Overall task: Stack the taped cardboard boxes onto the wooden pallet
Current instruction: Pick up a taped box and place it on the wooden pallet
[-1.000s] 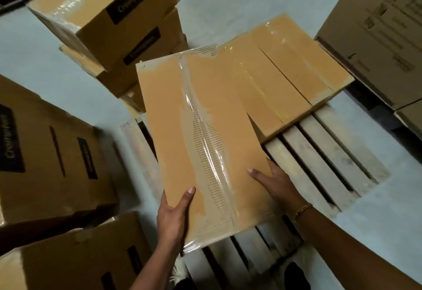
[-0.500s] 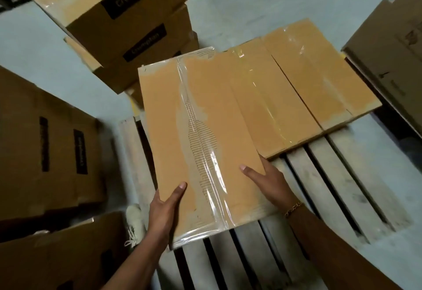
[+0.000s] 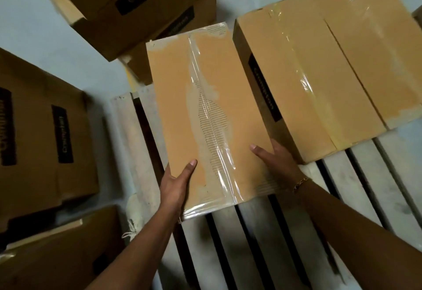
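Both forearms bare, reaching forward. Left hand (image 3: pixel 176 182) grips taped box (image 3: pixel 205 107) at near-left edge, thumb on top, fingers hidden. Right hand (image 3: pixel 278 164) grips right side, thumb on top.

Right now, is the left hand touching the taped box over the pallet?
Touching. The head view shows the left hand gripping the taped cardboard box: thumb flat on its top face, palm against its left side.
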The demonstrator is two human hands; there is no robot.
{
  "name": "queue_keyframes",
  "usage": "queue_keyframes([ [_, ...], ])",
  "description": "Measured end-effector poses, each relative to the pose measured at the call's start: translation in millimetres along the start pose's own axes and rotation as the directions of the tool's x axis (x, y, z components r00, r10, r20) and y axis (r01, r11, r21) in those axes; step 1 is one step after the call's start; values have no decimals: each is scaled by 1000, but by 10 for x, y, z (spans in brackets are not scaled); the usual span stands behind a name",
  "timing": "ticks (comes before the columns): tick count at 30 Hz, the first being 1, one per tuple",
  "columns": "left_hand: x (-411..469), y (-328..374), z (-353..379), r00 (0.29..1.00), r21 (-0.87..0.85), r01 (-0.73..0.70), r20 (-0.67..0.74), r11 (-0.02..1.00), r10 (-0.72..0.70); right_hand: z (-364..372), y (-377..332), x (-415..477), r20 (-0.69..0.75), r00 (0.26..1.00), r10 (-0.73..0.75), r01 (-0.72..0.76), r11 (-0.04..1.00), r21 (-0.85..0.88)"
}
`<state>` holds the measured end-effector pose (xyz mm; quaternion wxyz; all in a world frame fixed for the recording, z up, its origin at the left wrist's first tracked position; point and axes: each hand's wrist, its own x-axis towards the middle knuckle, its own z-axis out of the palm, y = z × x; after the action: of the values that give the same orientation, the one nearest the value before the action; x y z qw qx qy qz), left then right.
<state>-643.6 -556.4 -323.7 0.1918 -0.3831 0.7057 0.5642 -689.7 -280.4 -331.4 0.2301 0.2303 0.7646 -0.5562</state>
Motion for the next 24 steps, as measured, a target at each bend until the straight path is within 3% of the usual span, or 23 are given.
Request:
queue_keyframes([
  [17, 261, -388, 215, 999, 89, 33, -8, 995, -32, 17, 494, 274, 81, 995, 63, -67, 997, 39],
  [21, 292, -320, 195, 999, 54, 39, 0, 998, -39, -52, 763, 101, -3, 974, 225, -219, 954, 206],
  [24, 376, -256, 216, 998, 25, 57, 17, 998, -57, 27, 1098, -151, -31, 909, 415, -351, 806, 476],
])
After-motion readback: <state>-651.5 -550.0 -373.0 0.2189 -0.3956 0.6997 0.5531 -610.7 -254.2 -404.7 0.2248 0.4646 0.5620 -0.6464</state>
